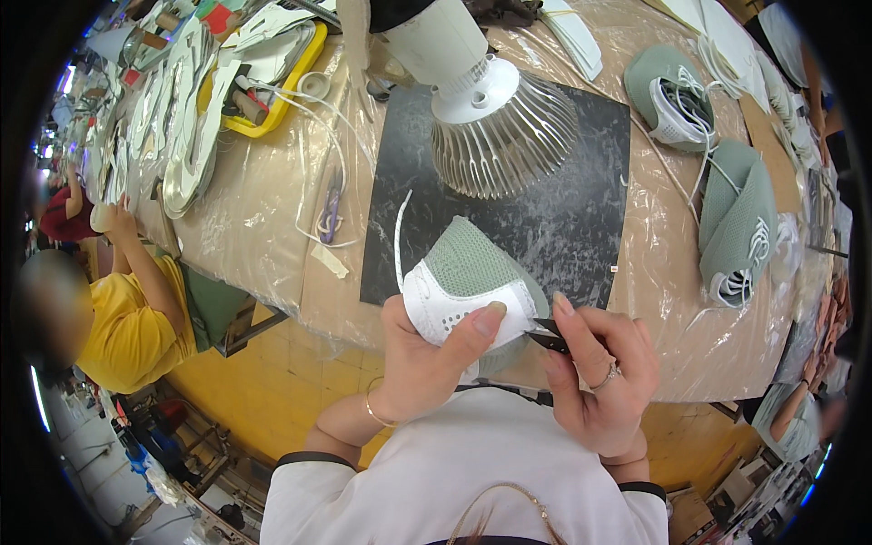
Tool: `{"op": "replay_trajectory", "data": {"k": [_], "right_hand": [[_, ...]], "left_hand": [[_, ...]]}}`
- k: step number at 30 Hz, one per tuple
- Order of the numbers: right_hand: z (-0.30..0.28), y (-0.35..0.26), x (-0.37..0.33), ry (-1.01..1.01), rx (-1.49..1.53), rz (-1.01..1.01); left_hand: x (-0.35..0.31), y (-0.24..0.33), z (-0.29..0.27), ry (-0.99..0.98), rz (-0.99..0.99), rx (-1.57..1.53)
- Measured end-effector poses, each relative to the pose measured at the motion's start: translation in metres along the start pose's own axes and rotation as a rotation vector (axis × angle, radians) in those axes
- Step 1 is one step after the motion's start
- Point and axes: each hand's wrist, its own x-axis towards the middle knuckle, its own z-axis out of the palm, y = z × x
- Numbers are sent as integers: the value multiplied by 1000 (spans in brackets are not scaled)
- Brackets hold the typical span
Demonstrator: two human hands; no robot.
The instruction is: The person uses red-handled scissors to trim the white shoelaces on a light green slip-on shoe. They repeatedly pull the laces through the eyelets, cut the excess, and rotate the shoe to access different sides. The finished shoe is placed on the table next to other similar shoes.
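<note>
My left hand [434,356] is closed around a shoe upper of grey-green knit [465,263] with a perforated white panel [454,320]; its thumb presses on the white part. A loose white strip [400,238] stands up from the upper's left side. My right hand [601,372] pinches a small black pointed tool [550,336], its tip at the right edge of the white panel. I cannot make out whether this tool is snips or tweezers. The upper is held up at the table's near edge, beside the black mat [418,163].
A finned lamp [504,123] hangs over the mat. Purple-handled snips [331,207] lie left of it. Two green-and-white shoes [670,95] rest at the right. White pieces fill a yellow basket [313,59] at the back left. A person in yellow [136,318] sits at the left.
</note>
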Motion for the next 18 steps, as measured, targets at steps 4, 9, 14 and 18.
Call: {"op": "replay_trajectory", "data": {"k": [4,9,14,18], "right_hand": [[2,1,0,8,-21,-12],[7,5,0,84,-33,-63],[2,0,-1,19,-42,-21],[3,1,0,29,-45,-44]], "left_hand": [[0,0,0,7,4,-1],[-1,-2,0,14,0,-24],[-1,-1,0,-2,15,-33],[-2,-1,1,-11,14,-7]]}}
